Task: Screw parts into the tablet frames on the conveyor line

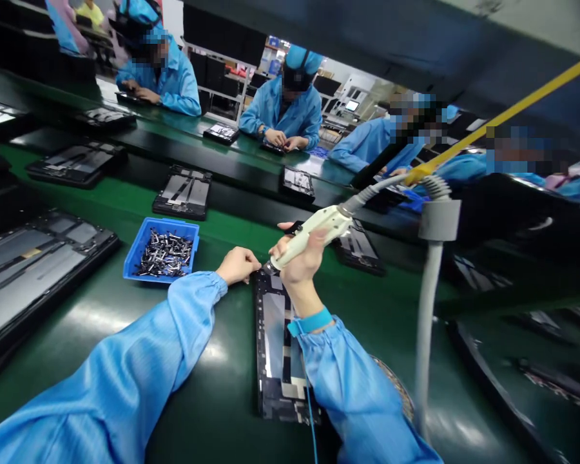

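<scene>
My right hand (pixel 302 263) is wrapped around a pale electric screwdriver (pixel 319 227), tilted with its tip down at the top edge of an opened tablet (pixel 274 316). The tablet lies lengthwise on the green table in front of me, its inner plates and black ribbon cables showing; my right forearm covers part of it. My left hand (pixel 238 264) is closed in a pinch at the tablet's upper left corner, close to the screwdriver tip. What its fingertips hold, if anything, is too small to make out. A blue wristband (pixel 312 321) with a cord circles my right wrist.
Left of my hands stands a blue tray (pixel 134 250) of small black and metal parts. A larger-looking opened device (pixel 38 264) lies at far left. Several tablets, such as one tablet (pixel 183 192), rest beyond. A grey post (pixel 428 335) carries the screwdriver's cable. Co-workers sit opposite.
</scene>
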Demonstrator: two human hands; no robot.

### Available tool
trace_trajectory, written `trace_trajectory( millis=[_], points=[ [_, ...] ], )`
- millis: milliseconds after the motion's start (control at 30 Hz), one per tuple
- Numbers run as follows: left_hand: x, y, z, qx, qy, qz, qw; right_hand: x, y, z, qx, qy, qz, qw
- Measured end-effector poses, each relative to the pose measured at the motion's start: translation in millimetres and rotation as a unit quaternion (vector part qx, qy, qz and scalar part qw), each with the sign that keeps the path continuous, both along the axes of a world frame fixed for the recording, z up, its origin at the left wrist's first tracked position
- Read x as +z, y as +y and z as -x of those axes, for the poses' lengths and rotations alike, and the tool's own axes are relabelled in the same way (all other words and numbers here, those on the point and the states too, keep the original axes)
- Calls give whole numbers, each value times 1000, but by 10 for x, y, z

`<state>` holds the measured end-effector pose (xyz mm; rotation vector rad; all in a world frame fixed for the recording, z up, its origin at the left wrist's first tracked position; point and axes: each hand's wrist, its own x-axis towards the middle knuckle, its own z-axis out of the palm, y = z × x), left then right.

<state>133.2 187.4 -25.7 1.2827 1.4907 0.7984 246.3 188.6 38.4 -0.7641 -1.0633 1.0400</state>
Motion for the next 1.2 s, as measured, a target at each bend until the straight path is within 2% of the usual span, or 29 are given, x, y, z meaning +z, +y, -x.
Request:
trace_trajectory(
  millis=[233,467,733,867,1000,1100,1200],
  points=[
    [-42,-5,-22,5,1,1,1000,-180,94,55,-1,-9,4,1000],
    [4,-40,-14,4,13,-1,1000,-193,86,101,37,-25,9,999],
    [-12,-55,-11,18,64,-12,998,-243,82,108,18,23,-24,999],
    [55,-69,-15,34,98,-32,994,-231,-32,84,66,51,-68,994],
    [69,-114,-27,55,133,-59,988,-62,-89,95,124,43,-109,985],
    [53,-146,-24,73,157,-66,983,251,-122,5,134,64,-134,980],
    [95,-200,1,89,176,-82,977,540,-282,-285,125,109,-140,976]
  ],
)
